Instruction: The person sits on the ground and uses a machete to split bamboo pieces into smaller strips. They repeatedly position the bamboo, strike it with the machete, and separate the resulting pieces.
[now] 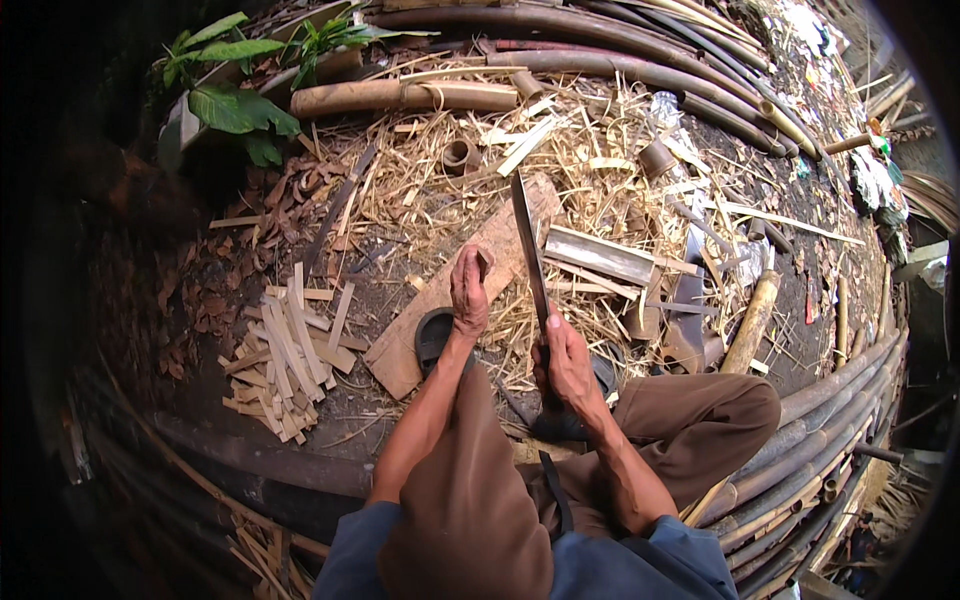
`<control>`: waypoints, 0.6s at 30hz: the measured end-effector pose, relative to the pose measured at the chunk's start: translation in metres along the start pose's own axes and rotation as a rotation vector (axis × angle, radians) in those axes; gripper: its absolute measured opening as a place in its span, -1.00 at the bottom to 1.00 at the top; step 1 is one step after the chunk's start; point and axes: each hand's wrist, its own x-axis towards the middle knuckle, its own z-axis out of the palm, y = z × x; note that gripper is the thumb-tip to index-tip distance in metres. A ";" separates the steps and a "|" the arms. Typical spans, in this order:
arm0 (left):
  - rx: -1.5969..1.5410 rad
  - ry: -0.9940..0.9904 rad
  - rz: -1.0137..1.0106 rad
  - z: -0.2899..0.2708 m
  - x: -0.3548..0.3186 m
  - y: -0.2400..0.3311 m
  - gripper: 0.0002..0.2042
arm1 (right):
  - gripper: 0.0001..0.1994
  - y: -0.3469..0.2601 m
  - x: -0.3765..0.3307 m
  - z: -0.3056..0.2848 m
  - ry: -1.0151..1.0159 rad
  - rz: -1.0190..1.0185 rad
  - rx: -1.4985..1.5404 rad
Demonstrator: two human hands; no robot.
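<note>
My right hand is wrapped round the handle of a machete. Its long dark blade points away from me, roughly upright in the view. My left hand is closed round a short brown piece of bamboo, held over a flat wooden board. The fingers hide much of that piece. Blade and bamboo are apart. The board lies slantwise on the ground, close to the black sandal on my left foot. A heap of split bamboo strips lies to the left.
Bamboo shavings cover the ground ahead. A halved bamboo length and a bamboo pole lie to the right. Long bamboo poles stretch across the back, and more poles run along my right side. Green leaves stand far left.
</note>
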 end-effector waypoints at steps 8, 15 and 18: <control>0.096 -0.238 0.016 -0.005 -0.010 0.010 -0.57 | -0.61 -0.011 0.022 0.017 -0.073 0.053 0.137; 0.263 -0.185 -0.120 -0.010 -0.026 0.008 -0.55 | -0.57 -0.006 0.018 0.025 -0.112 0.105 0.155; 0.244 -0.163 -0.073 -0.008 -0.029 0.003 -0.55 | -0.56 -0.007 0.017 0.025 -0.106 0.122 0.163</control>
